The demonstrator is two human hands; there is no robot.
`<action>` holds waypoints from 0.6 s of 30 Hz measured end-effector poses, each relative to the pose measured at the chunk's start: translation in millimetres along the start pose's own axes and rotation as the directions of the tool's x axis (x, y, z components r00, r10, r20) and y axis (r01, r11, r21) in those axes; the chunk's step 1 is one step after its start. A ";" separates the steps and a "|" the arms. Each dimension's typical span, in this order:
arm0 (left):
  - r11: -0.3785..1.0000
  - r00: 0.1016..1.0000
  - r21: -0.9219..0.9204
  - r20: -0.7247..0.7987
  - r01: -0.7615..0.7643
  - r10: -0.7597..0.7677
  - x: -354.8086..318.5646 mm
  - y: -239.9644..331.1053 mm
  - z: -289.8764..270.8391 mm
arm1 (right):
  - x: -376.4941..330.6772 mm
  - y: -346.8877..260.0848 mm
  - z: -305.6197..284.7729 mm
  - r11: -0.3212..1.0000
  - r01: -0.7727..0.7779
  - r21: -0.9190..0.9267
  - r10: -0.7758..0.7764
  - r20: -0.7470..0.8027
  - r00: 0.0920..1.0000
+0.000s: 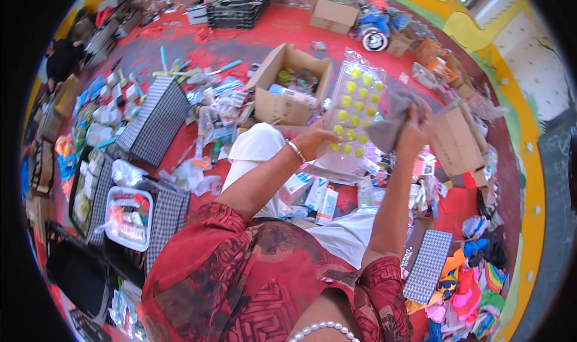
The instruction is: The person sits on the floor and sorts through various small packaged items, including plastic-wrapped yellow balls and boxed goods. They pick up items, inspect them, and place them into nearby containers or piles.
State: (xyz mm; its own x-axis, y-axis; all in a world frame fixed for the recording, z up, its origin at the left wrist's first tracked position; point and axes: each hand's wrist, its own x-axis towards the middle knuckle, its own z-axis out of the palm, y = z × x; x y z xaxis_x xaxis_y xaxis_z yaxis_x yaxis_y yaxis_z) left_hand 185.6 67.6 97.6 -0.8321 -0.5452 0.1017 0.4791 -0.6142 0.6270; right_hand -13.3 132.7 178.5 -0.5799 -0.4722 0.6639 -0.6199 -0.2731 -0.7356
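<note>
In front of me I hold up a clear plastic pack [368,76] with rows of round yellow-green pieces in it. My left hand [317,140] grips its lower left side, thumb on the front. A crumpled grey cloth [384,131] is pinched in my right hand [416,128] and overlaps the pack's right edge. Whether cloth and pack touch I cannot tell. Below the pack, between my legs, lie small boxes, among them a white and blue carton [326,205]. An open cardboard box [282,109] with mixed packages inside stands just beyond my left hand.
Loose packages cover much of the red floor [198,41]. To the left are a checked fabric box [155,119] and a white-rimmed plastic tub [110,222]. Another cardboard box [460,139] is at the right, above a colourful cloth heap [469,291]. A black crate [235,16] stands far back.
</note>
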 end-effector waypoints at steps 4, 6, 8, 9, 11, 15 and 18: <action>0.991 0.998 -0.135 0.063 -0.018 0.027 -3.0 2.6 30.1 | 2.8 -65.1 62.9 0.855 0.311 -0.416 -0.238 0.219 0.946; 0.983 0.999 -0.182 0.015 -0.031 0.034 -0.6 10.4 31.1 | -13.4 -79.6 68.8 0.870 0.321 -0.374 -0.156 0.409 0.899; 0.972 0.996 -0.215 -0.017 -0.091 0.089 1.2 25.3 22.1 | -33.0 -82.8 55.8 0.894 0.358 -0.270 -0.153 0.567 0.810; 0.970 0.990 -0.221 -0.116 -0.105 0.080 0.4 31.4 16.7 | -43.7 -80.9 46.3 0.895 0.379 -0.235 -0.162 0.621 0.767; 0.964 0.986 -0.206 0.003 -0.165 0.169 -3.8 39.6 5.9 | -55.6 -71.2 17.3 0.950 0.265 -0.165 -0.093 0.659 0.746; 0.973 0.993 -0.200 -0.003 -0.117 0.119 -7.3 37.6 -4.7 | -62.2 -43.0 -24.3 0.956 -0.225 -0.188 0.290 0.498 0.817; 0.967 0.992 -0.242 0.080 -0.078 0.100 -2.5 26.1 -2.2 | -49.5 -35.1 -36.0 0.696 -0.654 0.297 0.642 0.152 0.752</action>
State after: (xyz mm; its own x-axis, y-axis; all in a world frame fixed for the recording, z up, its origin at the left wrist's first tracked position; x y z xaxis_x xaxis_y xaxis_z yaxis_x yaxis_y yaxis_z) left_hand 200.8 51.7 112.1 -0.7998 -0.5565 0.2249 0.5957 -0.6898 0.4114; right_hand 18.2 195.9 176.3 -0.7535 -0.6574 0.0068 0.1048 -0.1303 -0.9859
